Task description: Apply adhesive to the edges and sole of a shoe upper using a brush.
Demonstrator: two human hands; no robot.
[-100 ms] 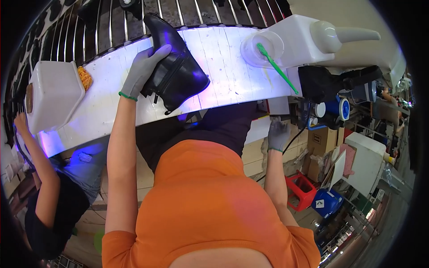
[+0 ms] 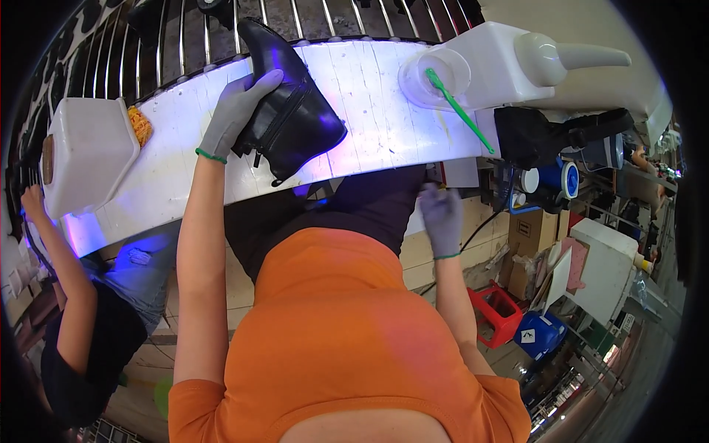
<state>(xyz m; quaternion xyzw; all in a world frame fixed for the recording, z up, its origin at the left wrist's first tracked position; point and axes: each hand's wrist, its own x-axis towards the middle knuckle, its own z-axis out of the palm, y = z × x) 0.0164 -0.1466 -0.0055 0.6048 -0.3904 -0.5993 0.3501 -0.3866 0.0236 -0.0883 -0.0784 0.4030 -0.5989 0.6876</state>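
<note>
A black leather ankle boot [image 2: 299, 111] with a side zip lies tilted over the white bench [image 2: 369, 140]. My left hand [image 2: 238, 111], in a grey glove with green cuff trim, grips it, thumb across the leather. The boot's narrow end points toward the metal rails, its wider end toward my body. My right hand [image 2: 443, 221], gloved the same way, is just off the bench's near edge, away from the boot. Its fingers look curled and slightly blurred; anything inside them is hidden.
A white container [image 2: 509, 63] beside a round tub holds a green-handled brush [image 2: 461, 114]. Black cloth-like material [image 2: 528, 136] hangs at the bench's right end. Left stand a white bin [image 2: 88, 155] and an orange scrubber [image 2: 139, 127]. A co-worker's arm [image 2: 74, 295] is at far left; metal rollers [image 2: 325, 18] line the far side.
My right hand has moved slightly left and up, closer to the bench edge, and its fingers look more curled. My left hand and the boot stay nearly in place.
</note>
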